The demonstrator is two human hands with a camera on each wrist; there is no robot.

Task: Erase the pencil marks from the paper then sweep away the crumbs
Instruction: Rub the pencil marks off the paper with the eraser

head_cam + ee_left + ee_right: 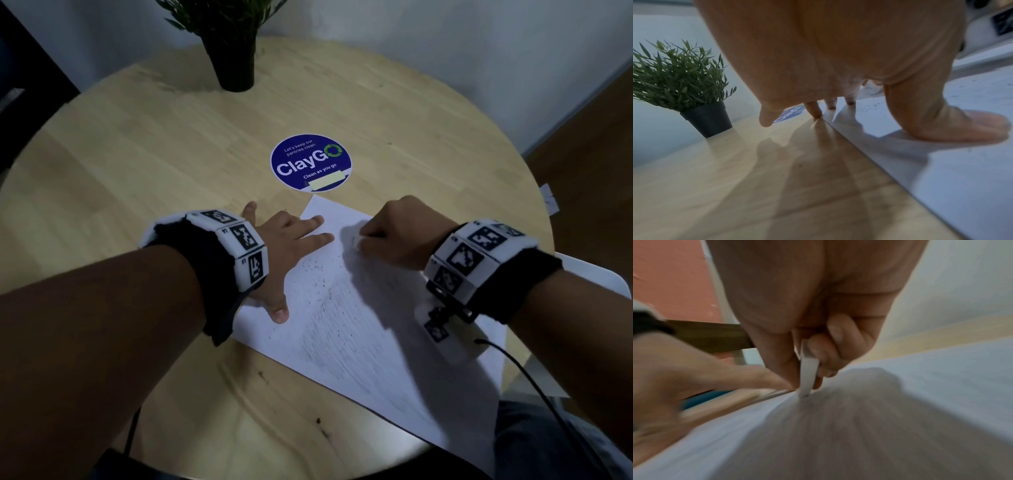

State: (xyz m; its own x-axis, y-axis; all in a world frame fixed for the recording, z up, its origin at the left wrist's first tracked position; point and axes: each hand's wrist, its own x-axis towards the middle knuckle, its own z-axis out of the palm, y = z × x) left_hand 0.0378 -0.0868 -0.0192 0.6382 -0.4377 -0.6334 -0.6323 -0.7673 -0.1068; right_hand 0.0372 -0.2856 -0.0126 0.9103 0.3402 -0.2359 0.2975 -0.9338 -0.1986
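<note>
Head view: left hand (274,246) flat, fingers spread, pressing the white paper (359,329) onto the round wooden desk (137,154); right hand (400,233) curled around a white eraser (356,243) touching the sheet; dark crumbs (315,270) scattered between the hands.
Left wrist: straight fingers (813,108) at the paper's edge, thumb on the sheet.
Right wrist: fingers (822,350) pinch the thin flat eraser (807,374), its tip on smudged grey paper (838,434).
</note>
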